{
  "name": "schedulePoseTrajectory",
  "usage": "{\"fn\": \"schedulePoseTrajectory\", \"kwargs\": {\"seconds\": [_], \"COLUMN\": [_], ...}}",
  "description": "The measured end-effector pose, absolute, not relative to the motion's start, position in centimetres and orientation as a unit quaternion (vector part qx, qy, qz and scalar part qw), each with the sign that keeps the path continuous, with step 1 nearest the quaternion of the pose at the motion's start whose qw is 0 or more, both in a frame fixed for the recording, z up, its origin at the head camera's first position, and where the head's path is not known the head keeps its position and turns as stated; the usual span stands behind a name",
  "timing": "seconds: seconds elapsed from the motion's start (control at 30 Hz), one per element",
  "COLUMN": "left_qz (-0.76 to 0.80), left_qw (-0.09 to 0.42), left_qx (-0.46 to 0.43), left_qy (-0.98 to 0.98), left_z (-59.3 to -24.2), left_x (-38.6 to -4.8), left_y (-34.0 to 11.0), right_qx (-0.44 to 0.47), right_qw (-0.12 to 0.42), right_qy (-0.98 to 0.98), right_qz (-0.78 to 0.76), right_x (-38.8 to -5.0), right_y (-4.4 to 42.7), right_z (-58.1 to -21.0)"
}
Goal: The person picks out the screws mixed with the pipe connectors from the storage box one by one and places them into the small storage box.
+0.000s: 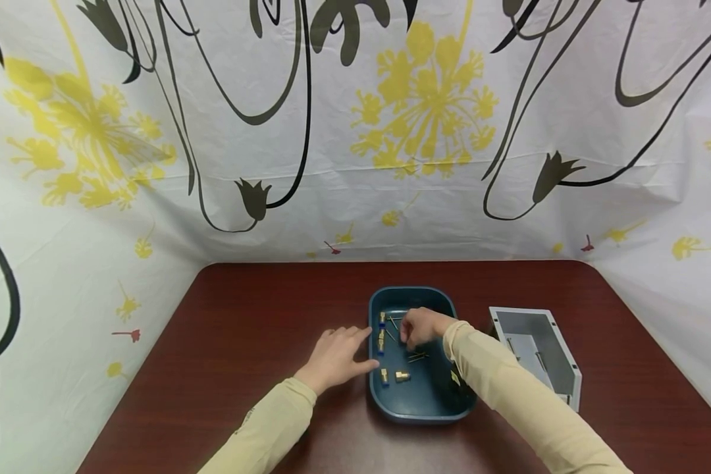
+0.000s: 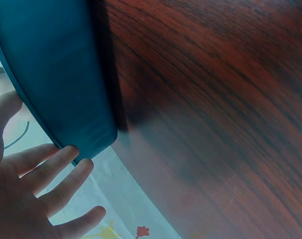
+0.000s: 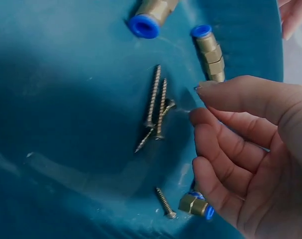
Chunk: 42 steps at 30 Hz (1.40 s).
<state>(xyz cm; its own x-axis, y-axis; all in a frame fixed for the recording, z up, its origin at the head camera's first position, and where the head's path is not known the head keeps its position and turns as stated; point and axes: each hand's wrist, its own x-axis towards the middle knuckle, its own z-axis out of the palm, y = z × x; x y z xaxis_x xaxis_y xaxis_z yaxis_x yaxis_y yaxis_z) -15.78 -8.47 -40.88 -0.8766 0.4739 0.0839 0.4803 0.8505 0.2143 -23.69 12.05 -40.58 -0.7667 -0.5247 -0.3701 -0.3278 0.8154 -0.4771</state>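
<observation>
A dark blue tray holds brass push-in fittings with blue collars and several screws. My right hand reaches into the tray, fingers loosely bent. In the right wrist view, a gap with nothing visible in it separates the thumb from the index fingertip. Some long screws lie crossed beside those fingertips, and a shorter screw lies lower down by a fitting. At the tray's left side, my left hand touches the rim with extended fingers, thumb spread apart.
Right of the tray stands a grey open box with a few thin metal pieces inside, partly hidden by the right sleeve. Both stand on a dark red-brown wooden table. Behind it hangs a white patterned cloth.
</observation>
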Motion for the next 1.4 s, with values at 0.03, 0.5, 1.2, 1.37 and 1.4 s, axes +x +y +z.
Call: {"fn": "schedulePoseTrajectory", "kwargs": {"seconds": [0.03, 0.5, 1.2, 1.37, 1.4], "left_qz": [-0.116, -0.115, -0.113, -0.111, -0.111], "left_qw": [0.014, 0.014, 0.014, 0.015, 0.015], "left_qx": [-0.248, -0.246, -0.245, -0.246, -0.246], "left_qy": [-0.962, -0.962, -0.963, -0.963, -0.963], "left_z": [-40.9, -40.9, -40.8, -40.9, -41.0], "left_x": [-15.8, -15.7, -15.7, -15.7, -15.7], "left_y": [-8.5, -8.4, -8.4, -8.4, -8.4], "right_qx": [-0.229, -0.209, -0.216, -0.222, -0.223], "right_qw": [0.252, 0.276, 0.311, 0.319, 0.318], "right_qy": [0.92, 0.921, 0.911, 0.905, 0.904], "right_qz": [-0.194, -0.178, -0.165, -0.175, -0.178], "right_x": [-23.7, -23.1, -22.8, -22.9, -23.0], "right_y": [12.1, 12.4, 11.9, 11.9, 11.9], "right_z": [-40.7, -41.0, -41.7, -42.0, -42.0]}}
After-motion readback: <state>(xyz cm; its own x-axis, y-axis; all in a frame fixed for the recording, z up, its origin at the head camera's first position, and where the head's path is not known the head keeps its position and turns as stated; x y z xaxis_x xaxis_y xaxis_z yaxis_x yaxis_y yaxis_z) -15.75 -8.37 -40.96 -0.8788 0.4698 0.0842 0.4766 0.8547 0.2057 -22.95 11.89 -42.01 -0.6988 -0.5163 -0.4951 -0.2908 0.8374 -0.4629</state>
